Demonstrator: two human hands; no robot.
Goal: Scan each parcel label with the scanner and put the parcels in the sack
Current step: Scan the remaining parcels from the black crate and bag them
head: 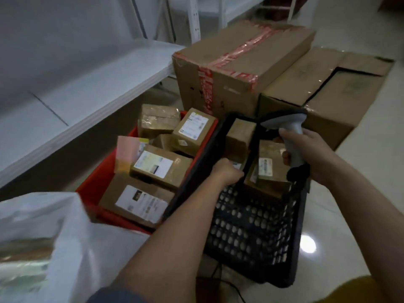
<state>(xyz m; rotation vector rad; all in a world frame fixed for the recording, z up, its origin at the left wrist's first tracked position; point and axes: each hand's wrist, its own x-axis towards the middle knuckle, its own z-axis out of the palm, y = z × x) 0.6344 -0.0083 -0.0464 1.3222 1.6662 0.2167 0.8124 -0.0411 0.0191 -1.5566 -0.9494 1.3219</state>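
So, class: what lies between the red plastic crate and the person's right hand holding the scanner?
In the head view, the black perforated basket with brown cardboard parcels, and the left hand reaching into it.

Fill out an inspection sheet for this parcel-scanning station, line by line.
Surface: glossy light tiled floor; everything stands on it.
Job's things: black mesh basket holding a few labelled parcels; red crate to its left, full of labelled parcels; white sack at lower left; grey scanner.
Clutter: two large cardboard cartons behind the containers, one with red tape.
Hands: right hand grips the scanner handle; left hand reaches into the black mesh basket, its fingers hidden.
Cables: a dark cord on the floor near the bottom edge; its ends are not visible.
Surroundings: white shelving along the left.
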